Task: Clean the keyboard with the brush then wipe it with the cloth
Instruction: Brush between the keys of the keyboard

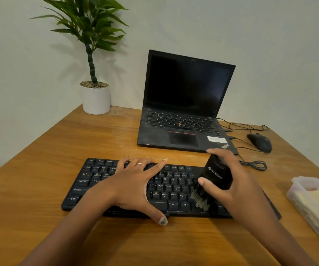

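Note:
A black keyboard (166,186) lies across the wooden table in front of me. My left hand (135,186) lies flat on its left and middle keys, fingers spread, thumb over the front edge. My right hand (231,185) grips a black brush (217,174) with a white logo. Its grey bristles touch the keys at the right end of the keyboard. Yellow cloth (315,202) lies folded inside a clear plastic box at the right edge.
An open black laptop (183,120) stands behind the keyboard, screen dark. A black mouse (260,142) and its looped cable (254,164) lie to the right. A potted plant in a white pot (96,98) stands at the back left corner. The clear box (298,191) reaches the table's right edge.

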A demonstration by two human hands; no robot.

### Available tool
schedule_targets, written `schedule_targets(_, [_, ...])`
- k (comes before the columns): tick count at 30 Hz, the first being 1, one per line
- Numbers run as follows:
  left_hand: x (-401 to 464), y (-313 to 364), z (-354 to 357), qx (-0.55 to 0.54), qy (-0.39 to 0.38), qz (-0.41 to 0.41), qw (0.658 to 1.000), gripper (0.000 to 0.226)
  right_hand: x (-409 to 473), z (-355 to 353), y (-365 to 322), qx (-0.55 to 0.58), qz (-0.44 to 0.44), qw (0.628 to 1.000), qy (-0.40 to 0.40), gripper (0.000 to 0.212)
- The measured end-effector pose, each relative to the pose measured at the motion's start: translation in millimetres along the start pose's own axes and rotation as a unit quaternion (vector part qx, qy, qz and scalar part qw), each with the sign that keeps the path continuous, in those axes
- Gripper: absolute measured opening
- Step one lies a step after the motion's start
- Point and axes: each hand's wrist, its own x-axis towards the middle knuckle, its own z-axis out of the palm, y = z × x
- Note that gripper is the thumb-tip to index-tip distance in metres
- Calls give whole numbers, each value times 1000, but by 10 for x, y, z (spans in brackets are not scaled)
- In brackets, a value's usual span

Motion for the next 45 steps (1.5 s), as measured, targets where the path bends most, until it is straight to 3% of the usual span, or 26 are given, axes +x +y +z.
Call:
schedule_targets(4, [-2,-4,-4,-2,2,0,1000,126,31,41,6,-105,-40,993,31,57])
schedule_targets(8, [-6,7,-9,-6,-2,0,1000,128,26,59,-31,21,5,1000,-14,53])
schedule_targets(12, [-3,4,-8,-4,-1,-1,1000,127,58,77,-25,-99,-37,994,25,57])
schedule_targets(14, [-1,8,-5,-4,-1,0,1000,127,58,74,-4,-61,-47,997,19,56])
schedule_targets(16, [-3,8,-7,-2,-1,-1,1000,127,52,73,-29,6,-2,1000,-9,53])
schedule_targets(20, [1,4,-10,0,0,-1,1000,127,67,86,5,-91,-39,995,31,57])
schedule_targets(24, [3,3,-6,-4,-1,0,1000,127,51,72,22,33,-8,999,15,56])
schedule_targets(28, [5,-1,-4,-4,-1,0,1000,128,60,105,47,-68,-48,995,59,59])
schedule_targets(32, [1,6,-11,-9,-6,-2,1000,127,47,83,22,3,-68,996,61,57])
schedule_targets(34, [3,3,-11,-10,-4,-2,1000,127,60,110,19,-77,-60,995,38,58])
schedule_targets(37, [2,5,-11,-8,-2,-1,1000,127,97,92,39,-197,-94,973,79,59])
schedule_targets(41, [-3,11,-21,-5,-3,-1,1000,127,89,92,8,-80,-40,995,43,60])
schedule_targets(45, [9,6,-12,-5,1,0,1000,127,130,130,25,-203,-92,972,73,60])
